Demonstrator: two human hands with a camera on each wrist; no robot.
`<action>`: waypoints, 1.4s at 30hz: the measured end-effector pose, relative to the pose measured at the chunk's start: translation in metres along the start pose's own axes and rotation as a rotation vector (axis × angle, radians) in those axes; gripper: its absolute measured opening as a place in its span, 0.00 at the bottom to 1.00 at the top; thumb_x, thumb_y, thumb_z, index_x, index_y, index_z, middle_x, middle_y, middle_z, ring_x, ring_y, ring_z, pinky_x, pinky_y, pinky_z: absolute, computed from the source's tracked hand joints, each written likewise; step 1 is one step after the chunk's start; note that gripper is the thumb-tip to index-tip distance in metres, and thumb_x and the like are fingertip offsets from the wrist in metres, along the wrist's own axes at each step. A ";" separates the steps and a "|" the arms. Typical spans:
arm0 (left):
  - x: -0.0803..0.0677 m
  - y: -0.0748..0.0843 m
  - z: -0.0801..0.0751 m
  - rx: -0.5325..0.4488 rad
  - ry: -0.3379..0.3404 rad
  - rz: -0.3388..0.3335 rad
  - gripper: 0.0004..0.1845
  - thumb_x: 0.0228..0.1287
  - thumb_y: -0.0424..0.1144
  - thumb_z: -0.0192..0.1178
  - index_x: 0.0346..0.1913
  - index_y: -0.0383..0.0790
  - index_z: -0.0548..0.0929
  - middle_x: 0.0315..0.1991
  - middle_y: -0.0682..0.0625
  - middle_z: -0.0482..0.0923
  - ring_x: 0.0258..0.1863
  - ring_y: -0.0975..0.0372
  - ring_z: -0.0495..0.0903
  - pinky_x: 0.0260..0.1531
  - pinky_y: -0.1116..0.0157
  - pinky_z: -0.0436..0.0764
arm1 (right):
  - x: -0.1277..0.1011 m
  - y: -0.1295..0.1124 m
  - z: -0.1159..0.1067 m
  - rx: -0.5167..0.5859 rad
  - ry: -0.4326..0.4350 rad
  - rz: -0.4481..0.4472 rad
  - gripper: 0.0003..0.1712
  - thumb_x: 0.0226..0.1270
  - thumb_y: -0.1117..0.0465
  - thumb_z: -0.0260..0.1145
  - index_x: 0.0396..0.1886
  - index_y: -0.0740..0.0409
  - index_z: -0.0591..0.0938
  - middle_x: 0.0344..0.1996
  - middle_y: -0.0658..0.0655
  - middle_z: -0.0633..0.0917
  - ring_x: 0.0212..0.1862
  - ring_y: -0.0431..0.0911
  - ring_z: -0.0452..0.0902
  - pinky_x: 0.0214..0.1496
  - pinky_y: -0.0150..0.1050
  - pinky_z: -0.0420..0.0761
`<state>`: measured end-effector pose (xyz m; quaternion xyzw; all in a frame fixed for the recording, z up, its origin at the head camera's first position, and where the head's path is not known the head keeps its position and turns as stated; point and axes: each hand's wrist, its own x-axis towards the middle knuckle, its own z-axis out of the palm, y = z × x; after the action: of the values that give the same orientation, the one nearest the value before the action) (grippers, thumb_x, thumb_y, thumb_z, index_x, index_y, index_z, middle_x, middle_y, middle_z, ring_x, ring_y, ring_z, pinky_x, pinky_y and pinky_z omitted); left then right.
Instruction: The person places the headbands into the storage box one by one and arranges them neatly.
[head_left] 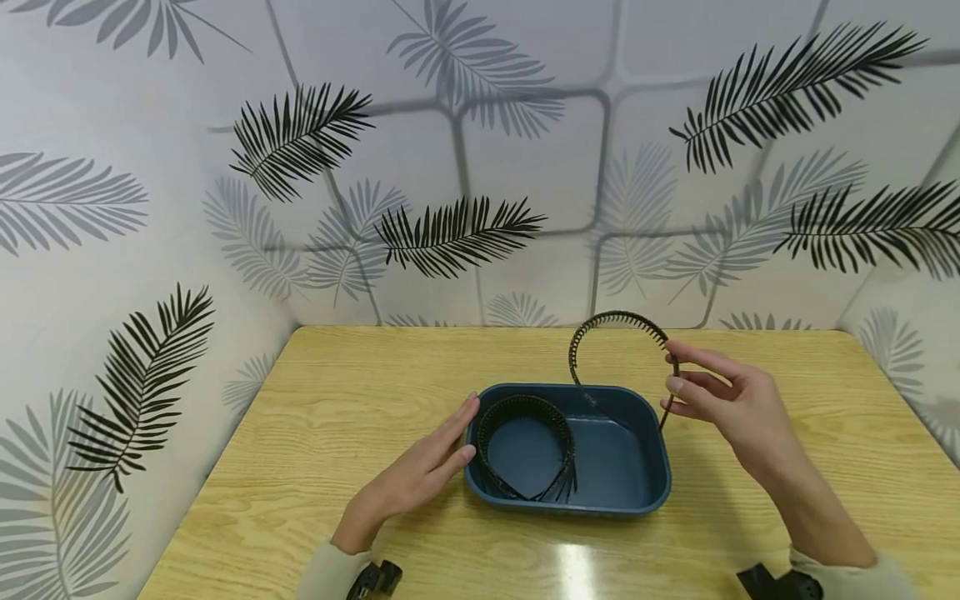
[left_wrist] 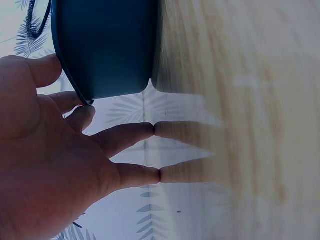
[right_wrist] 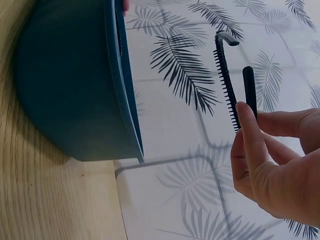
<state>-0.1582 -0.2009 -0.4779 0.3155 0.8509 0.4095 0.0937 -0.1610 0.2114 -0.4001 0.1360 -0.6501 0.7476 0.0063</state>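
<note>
A black toothed headband stands upright above the right part of a blue plastic tub. My right hand pinches one side of this headband between thumb and fingers; the right wrist view shows the toothed band in the same hand. Several more black headbands lie nested in a ring at the tub's left end. Against the tub's left rim rests my left hand, its fingers fairly straight. In the left wrist view, the thumb and two fingers of that hand touch the rim, while two lower fingertips touch the wooden tabletop.
The tub stands on a light wood-grain table. Behind and beside the table rise pale walls with a grey and black feather-leaf pattern. Small black devices sit on both wrists over light sleeves.
</note>
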 end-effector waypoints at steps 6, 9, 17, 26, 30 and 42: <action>0.000 -0.001 0.001 0.012 0.004 0.002 0.35 0.85 0.44 0.45 0.84 0.42 0.44 0.83 0.52 0.38 0.82 0.56 0.40 0.77 0.49 0.50 | 0.001 0.002 0.012 -0.029 -0.032 0.002 0.29 0.71 0.74 0.66 0.70 0.72 0.74 0.56 0.51 0.84 0.49 0.42 0.86 0.46 0.43 0.87; 0.000 -0.003 0.002 0.017 0.008 0.011 0.34 0.85 0.43 0.45 0.84 0.40 0.44 0.83 0.50 0.38 0.82 0.55 0.40 0.78 0.50 0.50 | 0.002 0.004 0.017 -0.048 -0.050 0.009 0.29 0.72 0.73 0.66 0.71 0.73 0.73 0.57 0.52 0.82 0.51 0.42 0.85 0.46 0.44 0.87; 0.000 -0.003 0.001 0.017 0.009 0.016 0.34 0.85 0.43 0.45 0.84 0.40 0.45 0.83 0.51 0.38 0.82 0.57 0.40 0.78 0.51 0.50 | 0.005 0.015 0.034 -0.103 -0.081 0.037 0.30 0.73 0.70 0.67 0.71 0.72 0.73 0.58 0.53 0.81 0.51 0.42 0.84 0.46 0.45 0.87; 0.000 -0.003 0.001 0.027 0.016 0.020 0.34 0.85 0.43 0.45 0.84 0.41 0.45 0.83 0.51 0.39 0.82 0.57 0.41 0.78 0.51 0.50 | 0.004 0.030 0.053 -0.137 -0.100 0.051 0.29 0.72 0.69 0.68 0.70 0.71 0.75 0.57 0.51 0.81 0.51 0.43 0.83 0.45 0.46 0.87; 0.000 -0.001 0.001 0.028 0.014 0.016 0.34 0.85 0.44 0.45 0.84 0.41 0.45 0.83 0.51 0.39 0.82 0.57 0.41 0.77 0.50 0.51 | 0.004 0.035 0.058 -0.146 -0.105 0.060 0.29 0.72 0.68 0.69 0.70 0.70 0.75 0.58 0.54 0.81 0.51 0.46 0.82 0.46 0.46 0.87; 0.000 -0.003 0.001 0.032 0.017 0.022 0.34 0.85 0.43 0.45 0.84 0.41 0.45 0.83 0.50 0.38 0.82 0.56 0.41 0.78 0.52 0.50 | 0.006 0.056 0.070 -0.156 -0.112 0.121 0.27 0.70 0.71 0.69 0.68 0.69 0.78 0.63 0.71 0.75 0.50 0.47 0.80 0.44 0.47 0.88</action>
<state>-0.1586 -0.2013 -0.4808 0.3228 0.8545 0.3998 0.0769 -0.1635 0.1332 -0.4448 0.1369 -0.7127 0.6849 -0.0645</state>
